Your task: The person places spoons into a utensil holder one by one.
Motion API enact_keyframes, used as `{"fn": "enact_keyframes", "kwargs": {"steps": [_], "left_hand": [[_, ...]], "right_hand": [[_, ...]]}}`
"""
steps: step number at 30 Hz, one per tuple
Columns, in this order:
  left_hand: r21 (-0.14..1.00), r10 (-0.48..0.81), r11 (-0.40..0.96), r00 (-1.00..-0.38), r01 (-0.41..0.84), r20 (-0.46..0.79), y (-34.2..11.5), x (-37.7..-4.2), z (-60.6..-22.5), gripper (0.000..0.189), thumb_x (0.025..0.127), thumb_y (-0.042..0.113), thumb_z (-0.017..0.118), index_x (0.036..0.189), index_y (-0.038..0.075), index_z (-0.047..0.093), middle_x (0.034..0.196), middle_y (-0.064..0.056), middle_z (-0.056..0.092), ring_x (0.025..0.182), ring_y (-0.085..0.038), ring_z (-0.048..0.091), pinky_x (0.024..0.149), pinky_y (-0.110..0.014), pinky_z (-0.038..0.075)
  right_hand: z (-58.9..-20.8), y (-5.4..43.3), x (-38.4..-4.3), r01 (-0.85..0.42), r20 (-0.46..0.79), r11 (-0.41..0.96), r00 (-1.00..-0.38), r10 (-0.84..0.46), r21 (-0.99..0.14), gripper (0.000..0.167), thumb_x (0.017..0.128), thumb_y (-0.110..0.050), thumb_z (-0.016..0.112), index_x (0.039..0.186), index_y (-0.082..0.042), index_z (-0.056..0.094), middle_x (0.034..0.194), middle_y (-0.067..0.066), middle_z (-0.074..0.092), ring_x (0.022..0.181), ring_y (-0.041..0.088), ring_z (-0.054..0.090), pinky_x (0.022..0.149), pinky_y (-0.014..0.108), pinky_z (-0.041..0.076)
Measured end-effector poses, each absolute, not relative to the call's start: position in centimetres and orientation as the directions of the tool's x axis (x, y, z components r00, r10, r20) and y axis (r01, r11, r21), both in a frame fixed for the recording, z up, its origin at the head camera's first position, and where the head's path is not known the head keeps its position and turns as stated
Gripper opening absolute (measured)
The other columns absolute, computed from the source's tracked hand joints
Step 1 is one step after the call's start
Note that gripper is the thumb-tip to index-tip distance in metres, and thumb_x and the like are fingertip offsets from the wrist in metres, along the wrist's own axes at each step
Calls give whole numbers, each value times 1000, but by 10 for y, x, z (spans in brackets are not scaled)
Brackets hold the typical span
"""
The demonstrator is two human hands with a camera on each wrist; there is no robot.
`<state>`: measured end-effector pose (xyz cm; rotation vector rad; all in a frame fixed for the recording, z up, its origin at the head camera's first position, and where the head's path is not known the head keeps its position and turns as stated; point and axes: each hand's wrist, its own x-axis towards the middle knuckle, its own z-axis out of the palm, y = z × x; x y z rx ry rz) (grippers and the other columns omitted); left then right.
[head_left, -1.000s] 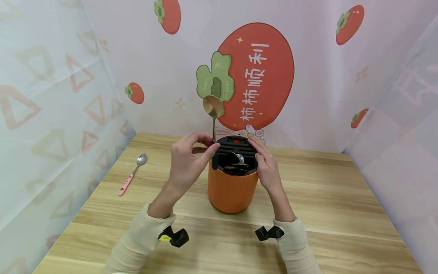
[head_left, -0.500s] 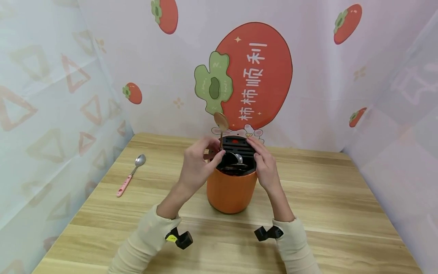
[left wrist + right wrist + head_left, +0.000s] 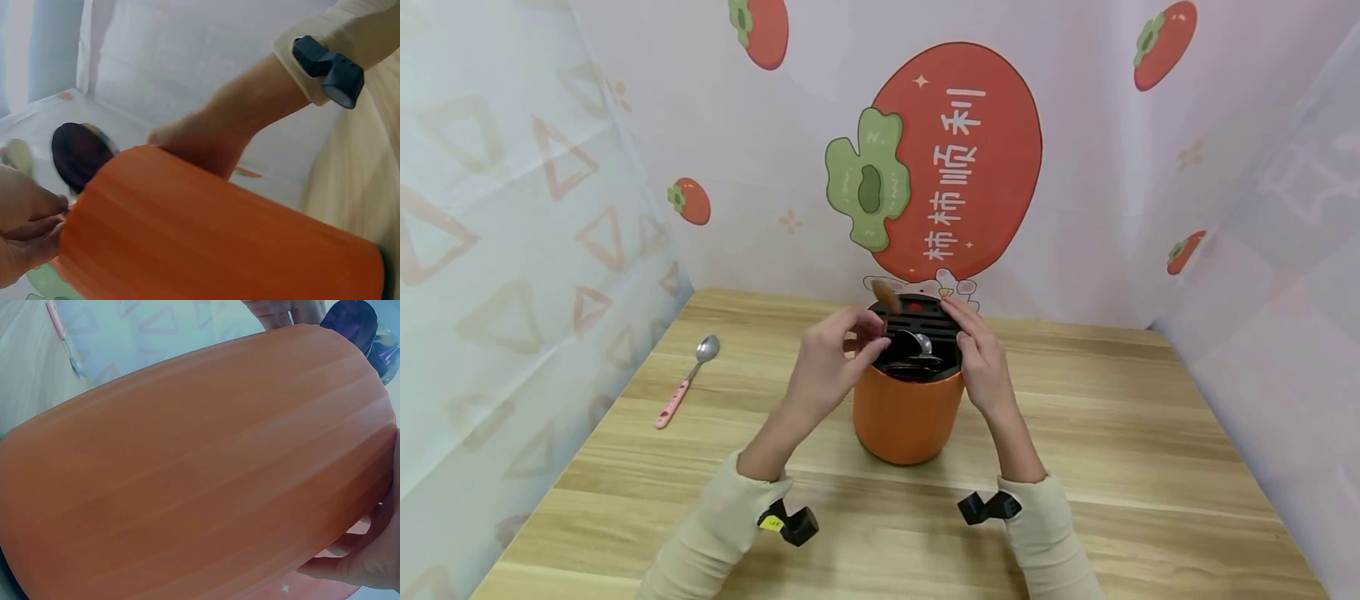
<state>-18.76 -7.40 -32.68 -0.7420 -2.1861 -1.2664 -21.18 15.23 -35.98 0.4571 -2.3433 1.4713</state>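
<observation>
An orange utensil holder (image 3: pixel 906 421) with a black slotted top stands upright on the table. At its left rim, my left hand (image 3: pixel 831 350) pinches a spoon (image 3: pixel 886 296) between thumb and fingers. The spoon's gold-brown bowl points up, and its dark handle is hidden behind the hand and rim. My right hand (image 3: pixel 985 367) holds the holder's right side, with fingers along the rim; in the right wrist view, the right hand (image 3: pixel 359 559) curls against the orange wall. Other utensils, among them a silver rounded bowl (image 3: pixel 923 342), sit inside the front compartment.
A spoon with a pink handle (image 3: pixel 673 404) lies on the wooden table (image 3: pixel 1112 417) to the left. Fabric walls with printed persimmons (image 3: pixel 962 167) enclose the table at the back and sides.
My left hand has moved right to the holder's rim and lowered the spoon, its handle dropping out of sight and its bowl sinking. The right hand has stayed on the holder.
</observation>
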Motion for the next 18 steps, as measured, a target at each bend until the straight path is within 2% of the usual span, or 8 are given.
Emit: {"fn": "enact_keyframes", "kwargs": {"steps": [6, 10, 15, 18], "left_hand": [[676, 219, 402, -782, 617, 584, -92, -181, -326, 28, 81, -7, 75, 107, -3, 67, 100, -13, 70, 94, -24, 69, 76, -28, 61], [684, 205, 419, -796, 597, 570, -103, -180, -333, 25, 84, -6, 71, 109, -3, 67, 103, -14, 70, 94, -25, 70, 77, -29, 61], [693, 175, 451, -816, 563, 550, -117, -179, -344, 23, 86, -8, 68, 108, -3, 67, 102, -15, 70, 94, -25, 70, 77, -31, 61], [691, 153, 479, -827, 541, 541, -126, -178, -351, 22, 86, -8, 68, 107, -3, 67, 101, -16, 70, 93, -26, 70, 77, -32, 62]], "right_hand": [[-358, 154, -212, -431, 432, 417, -897, -97, -800, 52, 98, -6, 32, 145, -12, 54, 154, 3, 46, 150, 23, 32, 124, 49, 23], [-356, 155, -212, -430, 435, 420, -896, -89, -800, 52, 98, -7, 32, 145, -13, 54, 155, 2, 46, 150, 19, 32, 124, 48, 23], [-359, 154, -213, -435, 438, 418, -894, -94, -798, 52, 99, -6, 32, 145, -12, 54, 154, 3, 46, 150, 24, 33, 124, 49, 23], [-360, 153, -213, -440, 440, 414, -892, -101, -797, 51, 99, -7, 32, 144, -12, 54, 154, 3, 47, 150, 23, 33, 123, 50, 24]]}}
